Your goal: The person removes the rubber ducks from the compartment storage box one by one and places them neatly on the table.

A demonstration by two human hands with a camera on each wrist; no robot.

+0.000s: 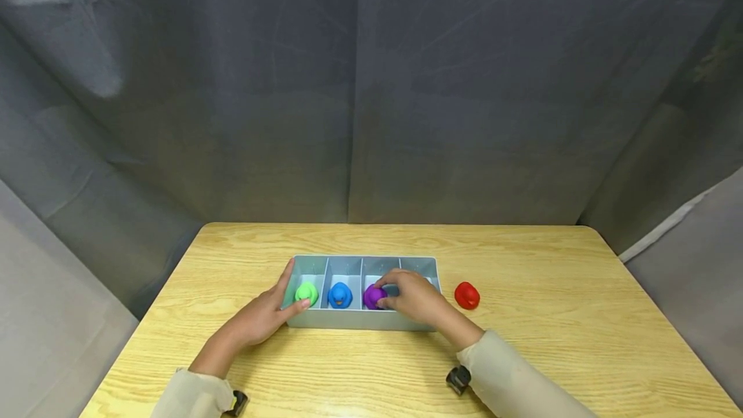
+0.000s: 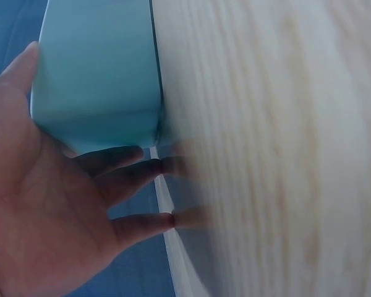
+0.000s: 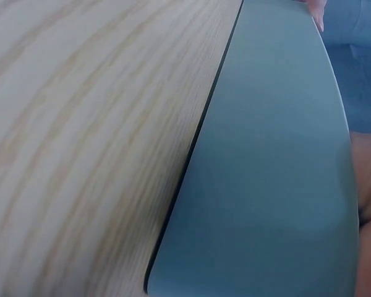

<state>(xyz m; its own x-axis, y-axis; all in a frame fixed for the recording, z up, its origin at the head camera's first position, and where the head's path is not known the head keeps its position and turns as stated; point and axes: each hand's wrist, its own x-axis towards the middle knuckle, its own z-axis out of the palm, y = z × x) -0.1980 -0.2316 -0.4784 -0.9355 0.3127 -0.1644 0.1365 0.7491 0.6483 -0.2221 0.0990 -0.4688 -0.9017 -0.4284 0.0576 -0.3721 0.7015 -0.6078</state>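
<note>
A grey-green box (image 1: pixel 360 320) with compartments in a row stands on the table. In the head view a green rubber duck (image 1: pixel 306 291) sits in the leftmost compartment, with a blue rubber duck (image 1: pixel 340 295) in the one beside it. My right hand (image 1: pixel 415 295) reaches over the front wall and pinches a purple rubber duck (image 1: pixel 373 297) in the third compartment. The left hand (image 1: pixel 264 315) rests against the box's left end, its thumb over the front rim. Its fingers extend fairly straight by the end wall in the left wrist view. The right fingertips are hidden in the right wrist view.
A red rubber duck (image 1: pixel 467 295) lies on the wooden table (image 1: pixel 534 328), to the right of the box. Dark grey curtains (image 1: pixel 348 95) hang behind the table and along its sides. The right hand and forearm cover part of the rightmost compartment.
</note>
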